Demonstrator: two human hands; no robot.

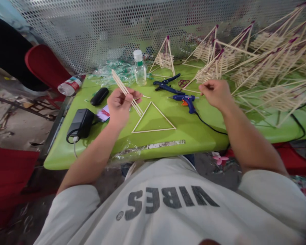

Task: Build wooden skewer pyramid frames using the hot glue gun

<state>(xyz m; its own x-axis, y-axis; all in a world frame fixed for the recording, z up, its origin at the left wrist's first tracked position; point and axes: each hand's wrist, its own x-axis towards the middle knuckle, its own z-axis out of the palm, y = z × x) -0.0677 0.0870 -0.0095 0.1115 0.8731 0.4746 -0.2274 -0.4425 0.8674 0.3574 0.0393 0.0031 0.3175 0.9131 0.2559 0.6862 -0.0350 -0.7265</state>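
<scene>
My left hand [121, 103] is closed around a small bundle of thin wooden sticks [122, 86], which slants down toward the table. Just right of their lower ends, a flat triangle of sticks [154, 130] lies on the green tabletop. My right hand [216, 94] has its fingers pinched together, beside the nearest stick pyramid [211, 71]; whatever they may hold is hidden. Left of that hand rests a blue hot glue gun [185, 98] with an orange trigger and a black cord. Dark blue cutting pliers [168, 85] lie behind it, next to a dark red coil [184, 83].
Several finished stick pyramids [260, 71] crowd the table's right side. A clear bottle [140, 69] stands at the back near plastic wrap [112, 72]. At left are a black power adapter [80, 124], a phone [103, 113], a black case [99, 96] and a lying bottle [70, 85].
</scene>
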